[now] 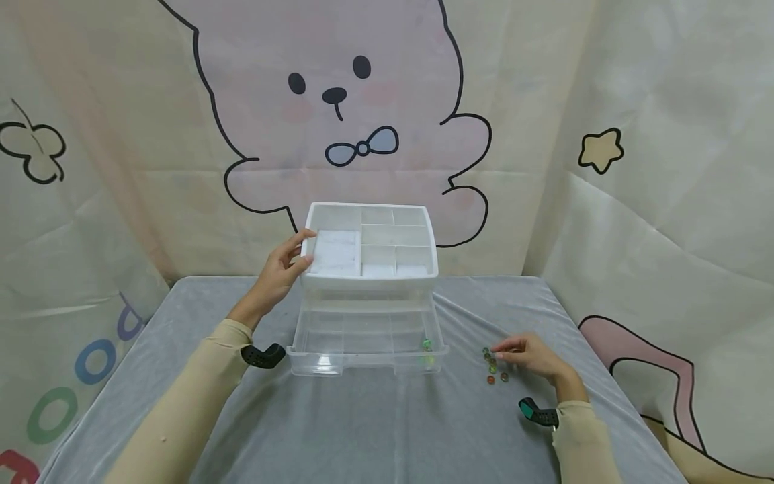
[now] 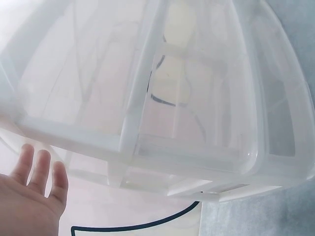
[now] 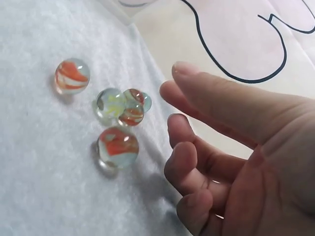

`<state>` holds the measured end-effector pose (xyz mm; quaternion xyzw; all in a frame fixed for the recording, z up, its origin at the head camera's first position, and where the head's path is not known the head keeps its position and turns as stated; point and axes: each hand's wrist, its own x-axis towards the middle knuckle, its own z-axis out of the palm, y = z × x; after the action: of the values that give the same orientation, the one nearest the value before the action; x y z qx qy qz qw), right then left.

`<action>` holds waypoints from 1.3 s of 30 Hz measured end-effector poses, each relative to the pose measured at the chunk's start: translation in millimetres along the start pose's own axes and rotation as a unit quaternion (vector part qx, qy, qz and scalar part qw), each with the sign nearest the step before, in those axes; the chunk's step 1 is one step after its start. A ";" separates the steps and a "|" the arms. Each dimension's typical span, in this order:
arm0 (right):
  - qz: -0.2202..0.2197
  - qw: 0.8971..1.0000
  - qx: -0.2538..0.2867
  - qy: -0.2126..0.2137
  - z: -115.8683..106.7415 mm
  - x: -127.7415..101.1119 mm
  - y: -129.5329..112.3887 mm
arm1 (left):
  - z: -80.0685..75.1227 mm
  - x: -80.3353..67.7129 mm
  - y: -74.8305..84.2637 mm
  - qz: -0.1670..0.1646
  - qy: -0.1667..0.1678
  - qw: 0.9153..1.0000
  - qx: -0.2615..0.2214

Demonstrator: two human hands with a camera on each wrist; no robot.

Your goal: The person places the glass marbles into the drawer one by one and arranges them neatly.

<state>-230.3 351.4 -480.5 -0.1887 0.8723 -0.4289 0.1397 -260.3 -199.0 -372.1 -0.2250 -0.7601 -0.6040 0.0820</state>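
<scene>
Step in hand prob. picking up marbles (image 3: 110, 104), lying on grey tablecloth (image 1: 363, 430) R of white organizer (image 1: 370, 277); greenish ones (image 1: 426, 345) at R end of its clear pulled-out drawer (image 1: 369, 355). R hand (image 1: 532, 355) beside loose marbles, fingers loosely bent, nothing seen in them; L hand (image 1: 279, 272) fingers extended, touching organizer's L rim. Next move likely needs thumb-index pinch. Cloth wrinkled; cartoon-print backdrop (image 1: 393, 101) behind + sides

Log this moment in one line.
Left hand touching white rectangular plastic organizer; right hand beside round multicoloured glass marbles; clear rectangular plastic drawer open, green glass marbles inside
</scene>
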 end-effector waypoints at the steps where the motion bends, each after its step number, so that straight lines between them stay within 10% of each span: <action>1: 0.000 1.000 -0.001 -0.003 -0.1 0.3 0.3 | 0.0 0.4 0.3 0.001 0.001 1.000 -0.001; 39: -0.005 1.000 -0.021 -0.006 9.3 3.1 4.0 | 2.0 -0.9 0.7 0.004 0.004 1.000 -0.003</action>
<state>-230.2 345.7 -489.5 -0.1984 0.8794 -0.4099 0.1387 -259.0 -197.2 -372.4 -0.2257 -0.7569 -0.6071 0.0868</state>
